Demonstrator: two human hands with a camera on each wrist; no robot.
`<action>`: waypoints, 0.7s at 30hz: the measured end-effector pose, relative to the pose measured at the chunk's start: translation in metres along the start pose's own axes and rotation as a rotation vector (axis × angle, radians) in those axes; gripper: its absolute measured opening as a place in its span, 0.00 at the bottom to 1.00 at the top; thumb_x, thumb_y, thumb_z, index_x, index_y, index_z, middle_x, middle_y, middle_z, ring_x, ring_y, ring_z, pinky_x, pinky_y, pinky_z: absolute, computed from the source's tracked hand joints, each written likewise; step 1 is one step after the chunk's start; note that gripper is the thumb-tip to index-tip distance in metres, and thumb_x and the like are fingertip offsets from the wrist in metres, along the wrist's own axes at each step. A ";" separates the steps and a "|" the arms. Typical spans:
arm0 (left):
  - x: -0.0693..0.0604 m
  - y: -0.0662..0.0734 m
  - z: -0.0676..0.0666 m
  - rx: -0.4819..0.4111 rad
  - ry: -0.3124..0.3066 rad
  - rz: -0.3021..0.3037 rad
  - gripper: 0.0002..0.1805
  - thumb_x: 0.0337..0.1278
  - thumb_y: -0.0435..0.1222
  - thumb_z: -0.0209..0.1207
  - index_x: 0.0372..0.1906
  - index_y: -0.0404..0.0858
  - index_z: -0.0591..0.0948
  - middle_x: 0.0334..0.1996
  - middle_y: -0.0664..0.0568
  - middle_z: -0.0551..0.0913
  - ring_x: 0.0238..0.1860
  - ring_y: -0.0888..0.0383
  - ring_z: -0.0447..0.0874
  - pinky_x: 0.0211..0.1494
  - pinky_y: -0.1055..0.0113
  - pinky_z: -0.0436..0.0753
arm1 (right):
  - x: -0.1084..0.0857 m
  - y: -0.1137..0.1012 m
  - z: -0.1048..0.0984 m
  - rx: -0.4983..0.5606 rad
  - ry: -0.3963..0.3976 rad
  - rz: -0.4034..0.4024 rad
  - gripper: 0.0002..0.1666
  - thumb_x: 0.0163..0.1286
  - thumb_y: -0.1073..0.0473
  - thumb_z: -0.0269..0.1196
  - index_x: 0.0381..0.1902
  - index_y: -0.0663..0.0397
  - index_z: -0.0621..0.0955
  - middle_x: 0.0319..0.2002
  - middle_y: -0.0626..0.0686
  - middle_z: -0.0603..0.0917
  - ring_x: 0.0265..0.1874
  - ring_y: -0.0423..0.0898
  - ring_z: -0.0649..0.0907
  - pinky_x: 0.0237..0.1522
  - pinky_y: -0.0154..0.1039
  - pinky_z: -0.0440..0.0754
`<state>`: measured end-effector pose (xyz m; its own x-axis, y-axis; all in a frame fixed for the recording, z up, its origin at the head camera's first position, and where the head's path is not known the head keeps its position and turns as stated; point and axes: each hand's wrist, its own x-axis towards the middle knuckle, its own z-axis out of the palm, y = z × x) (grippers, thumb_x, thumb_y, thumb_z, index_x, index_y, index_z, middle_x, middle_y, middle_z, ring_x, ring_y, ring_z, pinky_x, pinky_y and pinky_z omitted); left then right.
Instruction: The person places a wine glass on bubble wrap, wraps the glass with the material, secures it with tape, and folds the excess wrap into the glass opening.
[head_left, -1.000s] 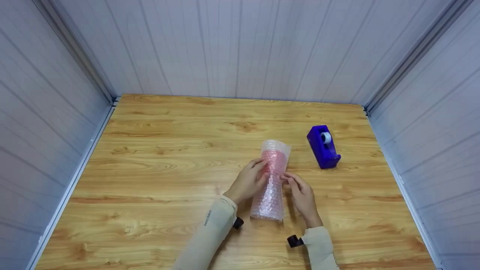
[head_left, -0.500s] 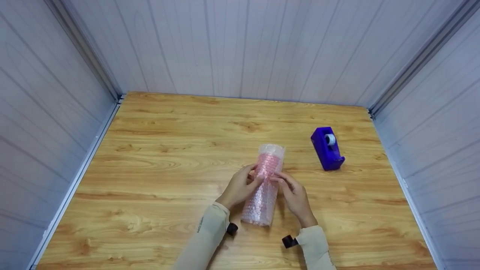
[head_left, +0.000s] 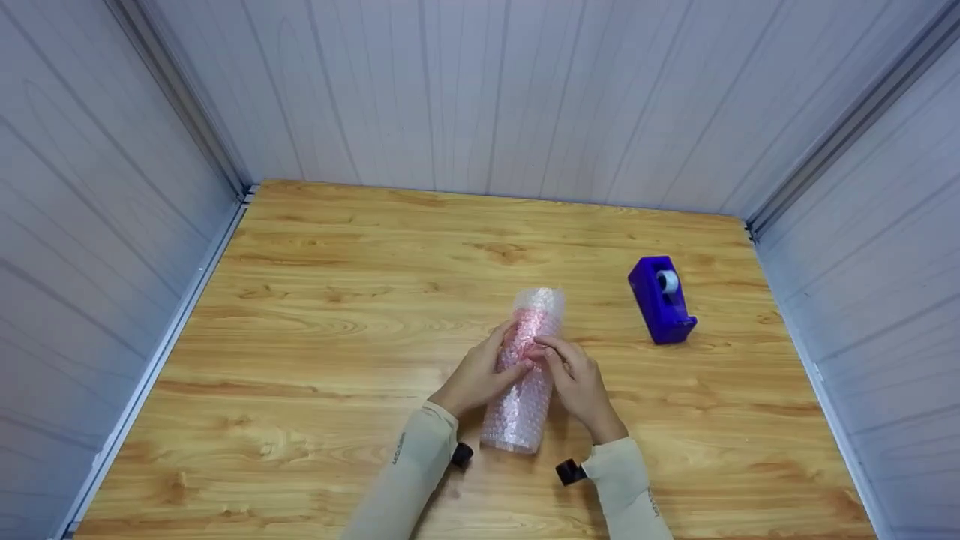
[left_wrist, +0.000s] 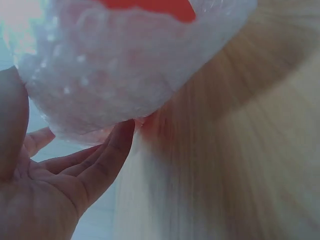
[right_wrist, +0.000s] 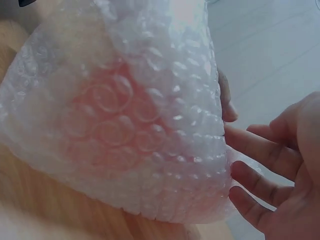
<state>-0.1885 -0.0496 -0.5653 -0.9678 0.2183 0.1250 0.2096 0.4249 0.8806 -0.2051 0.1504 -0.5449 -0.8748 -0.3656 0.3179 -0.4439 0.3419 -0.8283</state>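
Observation:
A roll of clear bubble wrap [head_left: 521,409] lies lengthwise on the table, with something pink-red showing through its far half. The left hand [head_left: 480,375] grips the roll's left side, its thumb over the top and its fingers round the far side. From the right, the right hand [head_left: 577,382] pinches the wrap's edge near the middle of the roll. In the left wrist view, a bare red patch [left_wrist: 155,6] shows inside the bubble wrap [left_wrist: 100,75]. The right wrist view has the red thing blurred behind the bubbles [right_wrist: 115,120], with fingertips [right_wrist: 239,170] against the wrap. What the red thing is stays hidden.
A blue tape dispenser [head_left: 664,304] with a white tape roll stands to the right of the hands. The wooden table [head_left: 337,262] is bounded by pale panel walls [head_left: 480,90] at the back and both sides.
The wrap's loose right edge has come over the roll, which now looks narrower and more even. The right hand has moved left with it, closer to the left hand. The camera view shifted slightly.

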 end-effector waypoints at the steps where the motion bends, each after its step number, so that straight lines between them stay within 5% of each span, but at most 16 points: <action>1: 0.000 0.000 0.000 0.020 0.002 0.008 0.46 0.66 0.52 0.62 0.81 0.50 0.52 0.73 0.43 0.64 0.64 0.45 0.74 0.59 0.54 0.79 | 0.001 -0.001 0.001 -0.009 -0.003 -0.005 0.16 0.79 0.60 0.54 0.57 0.57 0.83 0.46 0.48 0.87 0.51 0.51 0.81 0.52 0.52 0.78; 9: 0.000 0.001 0.000 0.180 -0.014 0.070 0.43 0.67 0.47 0.62 0.80 0.47 0.54 0.63 0.39 0.76 0.55 0.48 0.81 0.53 0.59 0.83 | 0.005 -0.005 0.004 -0.028 -0.018 -0.003 0.14 0.78 0.62 0.55 0.54 0.56 0.84 0.44 0.50 0.86 0.44 0.49 0.80 0.46 0.50 0.78; 15: 0.003 0.013 -0.008 0.387 -0.109 0.108 0.41 0.69 0.47 0.61 0.80 0.56 0.53 0.49 0.42 0.84 0.42 0.50 0.86 0.46 0.60 0.85 | 0.005 -0.007 0.006 -0.088 -0.022 -0.012 0.14 0.76 0.63 0.57 0.54 0.57 0.84 0.44 0.54 0.84 0.43 0.50 0.79 0.43 0.50 0.79; 21: 0.010 0.018 -0.016 0.456 -0.181 0.117 0.38 0.68 0.48 0.61 0.78 0.55 0.60 0.40 0.45 0.87 0.33 0.55 0.85 0.38 0.64 0.84 | 0.005 -0.010 0.006 -0.103 -0.042 0.023 0.13 0.77 0.63 0.57 0.52 0.57 0.84 0.43 0.53 0.83 0.43 0.50 0.79 0.43 0.50 0.79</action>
<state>-0.1962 -0.0539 -0.5411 -0.9032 0.4188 0.0942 0.3936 0.7202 0.5713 -0.2036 0.1405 -0.5377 -0.8771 -0.3921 0.2774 -0.4431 0.4374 -0.7826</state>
